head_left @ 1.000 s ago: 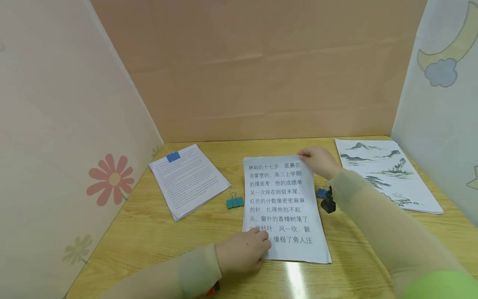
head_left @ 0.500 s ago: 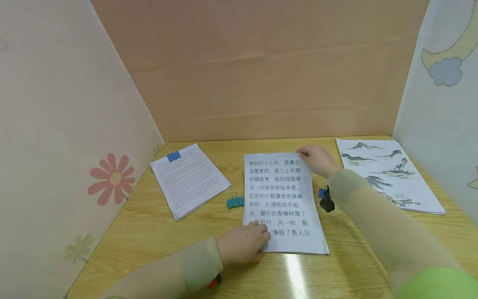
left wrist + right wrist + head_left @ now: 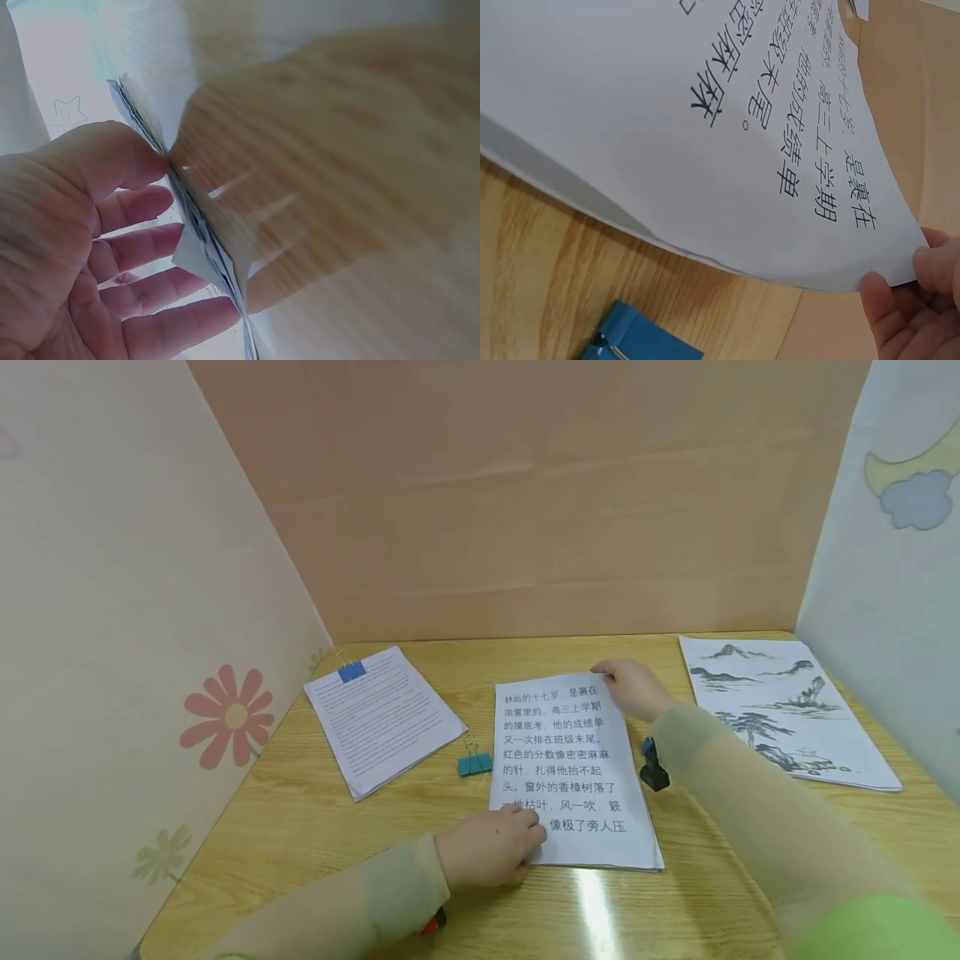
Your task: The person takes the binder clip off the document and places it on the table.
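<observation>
A stack of white sheets (image 3: 562,752) with large printed characters is held between my two hands in the middle. My left hand (image 3: 491,846) grips its lower left corner; in the left wrist view thumb and fingers meet the uneven, layered paper edges (image 3: 206,240). At the upper right corner my right hand (image 3: 636,687) pinches the sheets between thumb and fingers. From the right wrist the paper (image 3: 765,217) looks bowed, its side edge raised over the wood. Beside that edge lies a blue binder clip (image 3: 641,337), mostly hidden by the wrist gear in the head view.
A teal binder clip (image 3: 474,764) lies left of the held sheets. Farther left sits a printed stack (image 3: 386,727) with a blue binder clip (image 3: 351,671) on its top edge. Ink-landscape sheets (image 3: 787,702) lie at the right. Upright panels (image 3: 525,510) bound the wooden table (image 3: 300,827).
The held stack's near edge has shifted away from me, then its far edge has dipped and slants slightly. Both hands keep their hold. The head view has turned slightly left.
</observation>
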Tool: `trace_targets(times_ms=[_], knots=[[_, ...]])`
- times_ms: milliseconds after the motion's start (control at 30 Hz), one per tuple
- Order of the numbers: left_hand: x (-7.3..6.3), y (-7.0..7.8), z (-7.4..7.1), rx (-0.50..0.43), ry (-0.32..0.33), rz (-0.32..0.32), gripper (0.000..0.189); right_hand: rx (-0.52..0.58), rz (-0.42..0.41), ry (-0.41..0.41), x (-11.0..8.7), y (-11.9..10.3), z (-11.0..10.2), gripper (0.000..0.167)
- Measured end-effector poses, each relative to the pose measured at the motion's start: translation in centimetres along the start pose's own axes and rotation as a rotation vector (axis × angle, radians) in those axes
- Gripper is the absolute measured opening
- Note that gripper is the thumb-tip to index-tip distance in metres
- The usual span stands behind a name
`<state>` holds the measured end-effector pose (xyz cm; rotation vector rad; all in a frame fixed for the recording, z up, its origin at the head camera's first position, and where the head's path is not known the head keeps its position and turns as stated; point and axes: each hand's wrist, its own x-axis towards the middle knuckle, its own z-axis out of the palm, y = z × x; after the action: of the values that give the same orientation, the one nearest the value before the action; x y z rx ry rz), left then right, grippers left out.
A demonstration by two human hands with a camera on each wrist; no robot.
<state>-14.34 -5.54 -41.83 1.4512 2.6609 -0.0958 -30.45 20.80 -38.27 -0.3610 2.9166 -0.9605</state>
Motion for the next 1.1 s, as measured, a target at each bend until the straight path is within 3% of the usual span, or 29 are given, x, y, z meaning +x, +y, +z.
trace_targets(times_ms=[567,900,1100], knots=[[0.5,-0.5,-0.5,-0.011,-0.027,-0.017,0.02,-0.065,0.035,-0.163,0.4,0.6,1.3,0.058],[1.0,-1.0,-0.3,0.002,-0.026,-0.003,0.02,-0.085,0.035,-0.171,0.1,0.8,1.4,0.061],[1.6,-1.9,-0.3,-0.009,-0.013,-0.031,0.02,-0.137,-0.029,-0.162,-1.1,-0.5,1.4,0.058]])
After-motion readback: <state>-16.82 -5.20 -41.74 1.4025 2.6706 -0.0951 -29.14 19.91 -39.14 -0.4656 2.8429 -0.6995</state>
